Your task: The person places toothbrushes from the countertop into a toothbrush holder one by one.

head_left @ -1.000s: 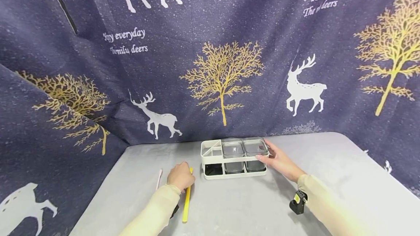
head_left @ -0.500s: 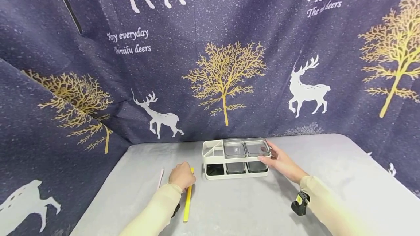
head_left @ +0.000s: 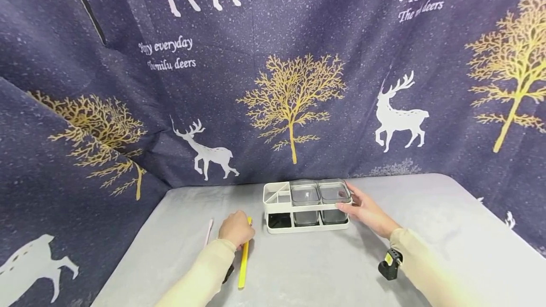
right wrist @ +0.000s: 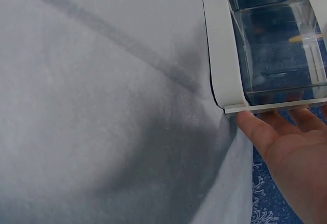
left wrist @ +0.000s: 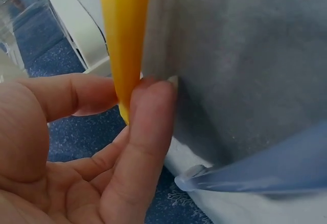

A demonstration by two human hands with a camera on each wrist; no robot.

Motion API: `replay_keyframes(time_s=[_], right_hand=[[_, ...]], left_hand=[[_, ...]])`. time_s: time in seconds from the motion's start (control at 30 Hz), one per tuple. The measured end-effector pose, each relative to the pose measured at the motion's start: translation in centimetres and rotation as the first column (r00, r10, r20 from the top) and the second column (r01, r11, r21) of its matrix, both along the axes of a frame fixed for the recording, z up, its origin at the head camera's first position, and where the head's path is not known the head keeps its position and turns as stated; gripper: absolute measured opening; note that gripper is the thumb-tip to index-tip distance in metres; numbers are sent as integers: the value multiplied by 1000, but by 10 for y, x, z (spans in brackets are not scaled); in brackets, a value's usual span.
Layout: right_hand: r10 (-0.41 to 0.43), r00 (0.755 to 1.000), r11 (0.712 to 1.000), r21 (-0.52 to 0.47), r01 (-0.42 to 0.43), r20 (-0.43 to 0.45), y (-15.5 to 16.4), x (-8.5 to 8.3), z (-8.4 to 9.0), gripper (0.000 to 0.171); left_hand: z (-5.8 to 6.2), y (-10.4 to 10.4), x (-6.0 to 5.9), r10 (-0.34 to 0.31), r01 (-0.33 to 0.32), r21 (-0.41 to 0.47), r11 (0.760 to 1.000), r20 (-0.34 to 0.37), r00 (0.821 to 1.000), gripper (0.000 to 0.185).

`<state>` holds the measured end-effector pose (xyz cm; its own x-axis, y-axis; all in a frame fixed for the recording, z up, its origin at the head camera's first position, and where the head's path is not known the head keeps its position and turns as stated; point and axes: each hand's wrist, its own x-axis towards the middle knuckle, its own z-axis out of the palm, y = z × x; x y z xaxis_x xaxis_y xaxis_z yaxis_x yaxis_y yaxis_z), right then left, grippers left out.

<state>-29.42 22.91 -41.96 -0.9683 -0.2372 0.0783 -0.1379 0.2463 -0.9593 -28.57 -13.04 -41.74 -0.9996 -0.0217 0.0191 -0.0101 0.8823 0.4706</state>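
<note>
While the left hand (head_left: pixel 236 229) pinches one long yellow plastic stick (head_left: pixel 243 260) in its grip, the right hand (head_left: pixel 366 210), grip relaxed, touches one white rack (head_left: pixel 273 208) holding two clear boxes (head_left: pixel 304 194) mid-surface (head_left: pixel 307 269).

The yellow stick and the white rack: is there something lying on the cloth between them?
No. In the head view only bare grey cloth lies between the yellow stick and the white rack.

A grey cloth-covered table (head_left: pixel 324 274) stands before a dark navy fabric backdrop (head_left: pixel 264 22) printed with white deer, golden trees and white lettering. A thin pale pink stick (head_left: pixel 209 232) lies on the table near its left edge.
</note>
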Motion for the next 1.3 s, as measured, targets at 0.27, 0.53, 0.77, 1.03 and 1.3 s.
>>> replay_keyframes(time_s=[0.27, 0.53, 0.77, 1.03, 1.3], right_hand=[[-9, 1000, 1000, -2, 9, 2, 4, 4, 0, 90], [-10, 1000, 1000, 1, 10, -2, 6, 3, -1, 89], [-4, 1000, 1000, -26, 4, 2, 1, 3, -1, 88], [-4, 1000, 1000, -14, 4, 21, -1, 5, 1, 90], [9, 1000, 1000, -22, -8, 18, -1, 1, -1, 90]], left_hand=[[8, 2, 3, -8, 9, 22, 1000, -19, 1000, 14], [19, 1, 4, -52, 50, -24, 998, -109, 993, 24], [28, -5, 4, -31, 31, 6, 999, -99, 995, 16], [37, -11, 3, -26, 38, 88, 995, -139, 990, 8], [45, -16, 2, 0, 19, 104, 994, -172, 985, 13]])
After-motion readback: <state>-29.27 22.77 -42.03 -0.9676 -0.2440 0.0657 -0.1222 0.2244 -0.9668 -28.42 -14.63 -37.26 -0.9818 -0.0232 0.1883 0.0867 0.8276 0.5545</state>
